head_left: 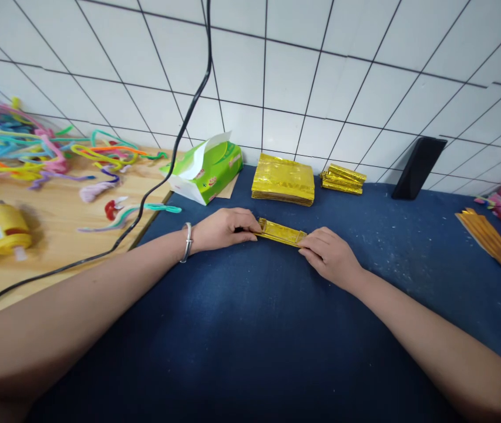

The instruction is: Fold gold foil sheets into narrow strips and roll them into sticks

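A wall (292, 76) of white square tiles with thin dark joints rises directly behind the worktop (241, 329), which is dark blue with pale specks. Left of the worktop, a light wooden surface (69, 220) with visible grain adjoins it. Soft light leaves a pale sheen on the worktop; its near part is darker.

bright, even light; soft sheen on blue surface (232, 329); left edge blurred, tile lines (320, 59) skewed.

Craft workspace: tiled wall (303, 70), yellow glue gun (1, 232), loose pipe cleaners (47, 153), stacked gold foil paper (283, 179) on tabletop (232, 329).
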Motion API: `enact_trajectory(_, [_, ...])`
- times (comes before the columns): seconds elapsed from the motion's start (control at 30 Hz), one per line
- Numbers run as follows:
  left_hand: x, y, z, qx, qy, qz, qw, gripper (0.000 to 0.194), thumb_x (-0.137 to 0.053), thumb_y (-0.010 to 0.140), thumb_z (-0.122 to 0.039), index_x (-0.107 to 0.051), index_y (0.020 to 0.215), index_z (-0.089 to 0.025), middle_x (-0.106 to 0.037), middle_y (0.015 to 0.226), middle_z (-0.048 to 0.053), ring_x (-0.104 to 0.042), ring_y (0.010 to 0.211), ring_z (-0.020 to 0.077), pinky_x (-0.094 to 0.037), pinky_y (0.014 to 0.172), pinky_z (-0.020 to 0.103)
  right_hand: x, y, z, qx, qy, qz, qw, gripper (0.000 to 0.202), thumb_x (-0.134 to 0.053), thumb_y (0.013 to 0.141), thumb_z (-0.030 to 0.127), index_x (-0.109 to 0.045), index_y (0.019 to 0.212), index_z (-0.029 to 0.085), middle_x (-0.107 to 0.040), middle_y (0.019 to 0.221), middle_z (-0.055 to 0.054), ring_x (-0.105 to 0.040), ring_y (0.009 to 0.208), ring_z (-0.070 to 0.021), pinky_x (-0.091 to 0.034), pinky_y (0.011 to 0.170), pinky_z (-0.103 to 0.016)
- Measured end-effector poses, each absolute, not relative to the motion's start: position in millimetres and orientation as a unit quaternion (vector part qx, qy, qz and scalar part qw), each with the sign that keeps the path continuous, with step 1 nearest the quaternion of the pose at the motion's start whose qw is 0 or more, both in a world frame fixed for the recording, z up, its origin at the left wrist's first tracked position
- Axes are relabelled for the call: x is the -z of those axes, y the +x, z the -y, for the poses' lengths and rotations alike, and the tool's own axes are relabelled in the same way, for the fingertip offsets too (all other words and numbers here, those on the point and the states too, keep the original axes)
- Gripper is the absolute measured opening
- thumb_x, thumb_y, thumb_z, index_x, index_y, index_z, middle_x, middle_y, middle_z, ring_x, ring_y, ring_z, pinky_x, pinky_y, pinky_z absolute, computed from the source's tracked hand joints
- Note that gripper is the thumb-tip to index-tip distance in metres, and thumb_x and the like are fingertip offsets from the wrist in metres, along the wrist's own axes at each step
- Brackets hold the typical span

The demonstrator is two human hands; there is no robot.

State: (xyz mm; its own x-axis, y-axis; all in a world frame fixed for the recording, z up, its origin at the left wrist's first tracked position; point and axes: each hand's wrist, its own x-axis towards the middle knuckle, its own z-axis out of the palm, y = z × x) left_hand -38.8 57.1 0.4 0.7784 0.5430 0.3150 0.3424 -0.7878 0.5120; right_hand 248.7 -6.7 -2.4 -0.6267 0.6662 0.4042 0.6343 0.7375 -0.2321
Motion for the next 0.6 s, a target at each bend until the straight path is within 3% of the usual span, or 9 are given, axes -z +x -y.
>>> enact_trajectory(0.3, [1,-38,-57,-0.226,0.917,-0.249,0.214,0.019,-0.053,0.085,-0.029,-0.066,0.096,-0.019,-0.063,0.091,0.005,-0.057,0.089,0.0133,-0.046,0.083,0.027,-1,247,9,-0.038,-0.375,0.902,0.211,0.016,-0.047,0.089,0.026,-0.061,0.089,0.019,-0.063,0.088,-0.005,-0.052,0.088,-0.019,-0.04,0.081,-0.037])
enact_trajectory(0.6, [-10,-30,-50,-0.197,0.887,-0.326,0.263,0.022,-0.05,0.086,-0.031,-0.063,0.078,-0.015,-0.057,0.079,0.002,-0.054,0.074,0.0112,-0.043,0.07,0.023,-8,239,10,-0.104,-0.451,0.857,0.225,0.019,-0.046,0.089,0.025,-0.058,0.076,0.019,-0.06,0.078,-0.002,-0.05,0.077,-0.0151,-0.037,0.077,-0.032])
